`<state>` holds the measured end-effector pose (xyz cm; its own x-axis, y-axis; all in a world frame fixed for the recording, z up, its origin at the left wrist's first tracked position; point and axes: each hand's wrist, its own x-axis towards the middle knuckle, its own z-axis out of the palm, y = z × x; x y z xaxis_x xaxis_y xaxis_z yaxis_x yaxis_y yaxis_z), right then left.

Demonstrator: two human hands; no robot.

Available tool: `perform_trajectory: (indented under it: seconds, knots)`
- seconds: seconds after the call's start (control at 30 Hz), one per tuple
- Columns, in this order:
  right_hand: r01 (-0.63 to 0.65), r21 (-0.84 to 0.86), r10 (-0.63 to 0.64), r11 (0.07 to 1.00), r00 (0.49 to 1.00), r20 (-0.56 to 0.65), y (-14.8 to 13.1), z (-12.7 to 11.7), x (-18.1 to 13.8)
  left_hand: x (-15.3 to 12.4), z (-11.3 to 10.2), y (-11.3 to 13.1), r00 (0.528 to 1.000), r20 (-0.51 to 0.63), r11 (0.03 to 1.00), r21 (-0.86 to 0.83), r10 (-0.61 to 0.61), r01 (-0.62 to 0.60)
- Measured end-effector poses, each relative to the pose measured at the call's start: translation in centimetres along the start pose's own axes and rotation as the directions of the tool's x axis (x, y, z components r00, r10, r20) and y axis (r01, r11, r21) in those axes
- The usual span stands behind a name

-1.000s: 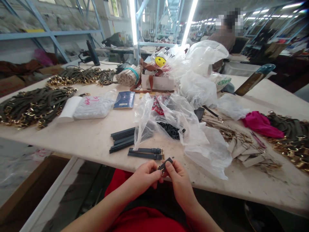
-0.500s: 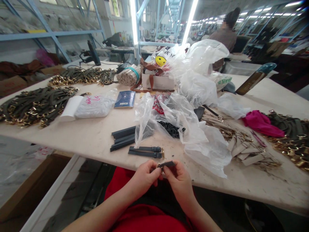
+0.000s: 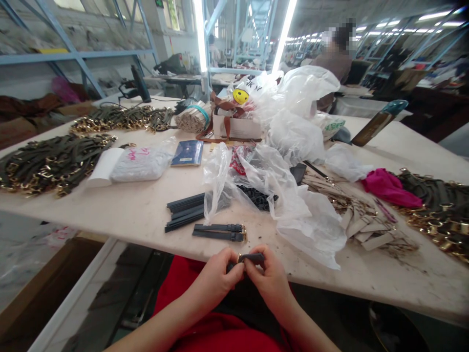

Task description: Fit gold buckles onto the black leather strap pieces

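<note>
Your left hand (image 3: 222,272) and right hand (image 3: 270,274) are both pinching a dark strap (image 3: 253,257), its long axis running sideways, its gold buckle (image 3: 239,258) sitting leftward.

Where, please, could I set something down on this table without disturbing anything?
Bare tabletop shows between the plastic-wrapped packet and the dark strips, and at the right between the bottle and the pink cloth. The middle is crowded with plastic bags, the left end with olive straps.

held dark strap (image 3: 253,257): partly hidden | right-edge strap pile (image 3: 437,194): cut off
</note>
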<state>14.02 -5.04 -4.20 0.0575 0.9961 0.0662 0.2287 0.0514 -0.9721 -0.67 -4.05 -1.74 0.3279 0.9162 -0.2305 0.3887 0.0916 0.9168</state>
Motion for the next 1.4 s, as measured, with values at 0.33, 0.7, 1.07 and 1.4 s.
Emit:
perform_trajectory:
  seconds: [0.33,0.7,1.07,1.4]
  knots:
    - [-0.050,0.205,-0.013,0.977,0.954,0.299,-0.6,-1.3,1.9,2.3,-1.3,-0.3,0.999,0.038,0.997,-0.071,0.027,-0.025]
    - [0.170,-0.744,-0.259,0.646,0.966,-0.004,1.2,-5.2,13.5,2.5,-1.8,-0.7,0.994,0.112,0.998,-0.059,0.012,-0.006]
    - [0.153,-0.325,-0.170,0.933,0.985,-0.023,0.1,-4.8,10.8,3.1,-2.1,-0.3,0.999,-0.012,0.994,-0.100,0.048,-0.049]
    - [-0.322,0.751,0.224,0.577,0.946,0.234,-2.4,-0.2,5.6,2.4,-2.1,1.4,0.986,-0.126,0.986,-0.109,0.111,-0.125]
